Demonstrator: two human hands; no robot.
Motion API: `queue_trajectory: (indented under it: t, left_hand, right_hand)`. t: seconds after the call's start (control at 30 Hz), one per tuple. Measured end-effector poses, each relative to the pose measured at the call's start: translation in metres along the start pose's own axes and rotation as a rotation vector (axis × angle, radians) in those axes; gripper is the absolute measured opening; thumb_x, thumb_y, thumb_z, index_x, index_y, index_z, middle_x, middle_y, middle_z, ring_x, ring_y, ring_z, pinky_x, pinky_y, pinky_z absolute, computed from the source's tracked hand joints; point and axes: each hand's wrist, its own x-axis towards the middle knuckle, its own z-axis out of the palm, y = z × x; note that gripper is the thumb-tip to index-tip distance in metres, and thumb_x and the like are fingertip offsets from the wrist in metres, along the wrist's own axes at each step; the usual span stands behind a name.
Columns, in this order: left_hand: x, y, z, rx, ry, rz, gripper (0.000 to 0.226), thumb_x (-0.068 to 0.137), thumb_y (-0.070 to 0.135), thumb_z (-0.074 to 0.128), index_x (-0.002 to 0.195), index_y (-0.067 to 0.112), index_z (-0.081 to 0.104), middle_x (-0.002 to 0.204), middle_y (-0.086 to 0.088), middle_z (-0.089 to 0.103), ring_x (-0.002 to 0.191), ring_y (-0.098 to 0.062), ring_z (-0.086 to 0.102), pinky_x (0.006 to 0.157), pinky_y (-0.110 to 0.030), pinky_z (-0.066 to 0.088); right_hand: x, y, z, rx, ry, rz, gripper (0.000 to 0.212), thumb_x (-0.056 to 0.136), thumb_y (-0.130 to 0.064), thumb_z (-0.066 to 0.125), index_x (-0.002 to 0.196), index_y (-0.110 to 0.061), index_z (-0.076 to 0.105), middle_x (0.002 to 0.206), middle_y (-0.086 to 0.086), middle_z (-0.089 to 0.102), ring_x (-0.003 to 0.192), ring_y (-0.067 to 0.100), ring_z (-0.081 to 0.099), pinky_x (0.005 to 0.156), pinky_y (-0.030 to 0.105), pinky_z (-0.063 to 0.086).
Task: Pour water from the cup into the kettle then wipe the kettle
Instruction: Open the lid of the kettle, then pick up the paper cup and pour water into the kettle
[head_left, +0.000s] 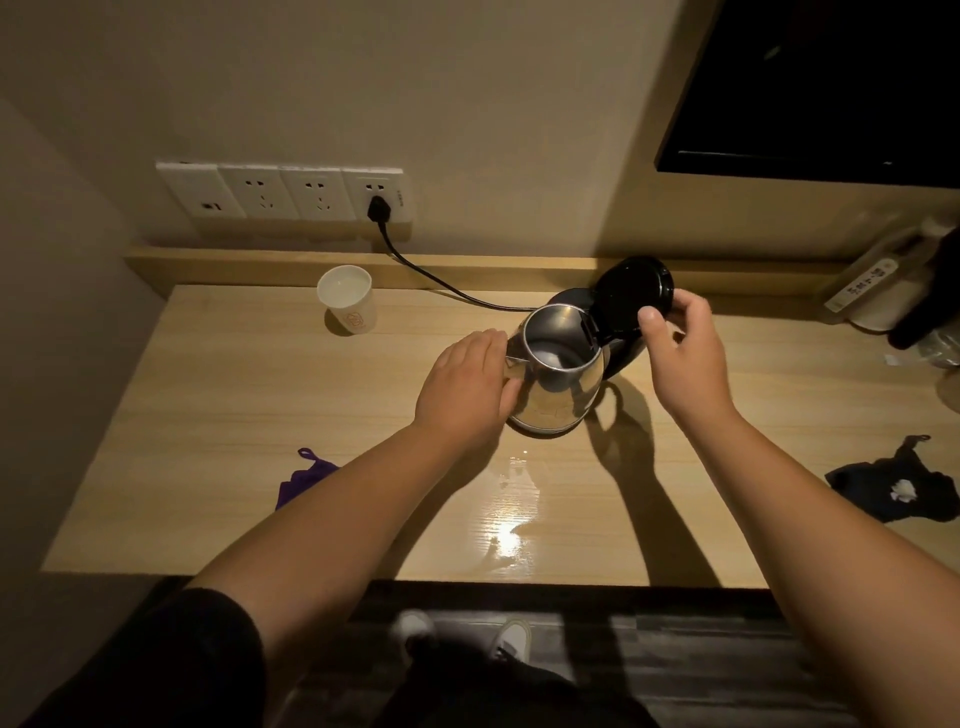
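The steel kettle (558, 374) stands on the wooden table (260, 441), near its back edge and right of the middle, with its black lid (631, 296) swung up and back so the mouth is open. The left hand (467, 387) is laid against the kettle's left side by the spout, fingers curved to the metal; whether they grip or only press, I cannot tell. The right hand (680, 353) pinches the rim of the raised lid between thumb and fingers.

The white paper cup (347, 299) stands upright, well to the left of the kettle near the back edge, apart from both hands. A black cord (441, 280) runs from the kettle's base to a plug in the rightmost of 4 wall plates (283, 192).

A purple cloth (304, 478) lies by the left forearm, partly hidden under it. A dark cloth (898, 488) lies at the table's right end. A wet sheen (511, 519) glints on the wood in front of the kettle.
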Motion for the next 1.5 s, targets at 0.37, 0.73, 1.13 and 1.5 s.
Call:
queue_trajectory:
  t: [0.37, 0.73, 1.13, 1.5]
  left_hand:
    - [-0.047, -0.078, -0.028, 0.222, -0.098, -0.169, 0.043, 0.099, 0.043, 0.032, 0.12, 0.016, 0.058, 0.114, -0.004, 0.062, 0.102, -0.024, 0.054, 0.09, -0.037, 0.038]
    - [-0.081, -0.14, -0.021, 0.103, -0.133, -0.276, 0.045, 0.1, 0.041, 0.035, 0.128, 0.012, 0.057, 0.122, -0.009, 0.06, 0.111, -0.027, 0.053, 0.096, -0.039, 0.036]
    - [-0.037, -0.233, 0.006, -0.286, -0.102, -0.318, 0.062, 0.096, 0.046, 0.047, 0.147, 0.017, 0.029, 0.147, -0.007, 0.037, 0.13, -0.024, 0.042, 0.103, -0.042, 0.041]
    - [0.046, -0.235, 0.021, -0.906, 0.035, -0.585, 0.098, 0.08, 0.019, 0.078, 0.152, 0.021, 0.011, 0.154, -0.006, 0.023, 0.139, -0.025, 0.027, 0.079, 0.002, 0.034]
  right_hand:
    - [-0.069, -0.03, 0.049, -0.511, -0.215, -0.737, 0.038, 0.091, -0.033, 0.05, 0.116, -0.009, 0.067, 0.123, 0.012, 0.061, 0.119, 0.029, 0.051, 0.101, 0.043, 0.037]
    - [-0.125, 0.029, 0.188, -0.831, -0.537, -0.314, 0.048, 0.096, -0.05, 0.038, 0.127, -0.016, 0.052, 0.139, 0.009, 0.048, 0.128, 0.027, 0.039, 0.109, 0.044, 0.035]
    - [-0.146, 0.055, 0.227, -0.902, -0.427, -0.053, 0.071, 0.099, -0.056, 0.025, 0.156, -0.015, 0.02, 0.165, 0.012, 0.011, 0.151, 0.032, 0.002, 0.12, 0.053, 0.002]
    - [-0.145, 0.058, 0.23, -0.905, -0.38, -0.051, 0.073, 0.096, -0.061, 0.024, 0.154, -0.017, 0.029, 0.164, 0.011, 0.018, 0.151, 0.03, 0.009, 0.121, 0.052, 0.006]
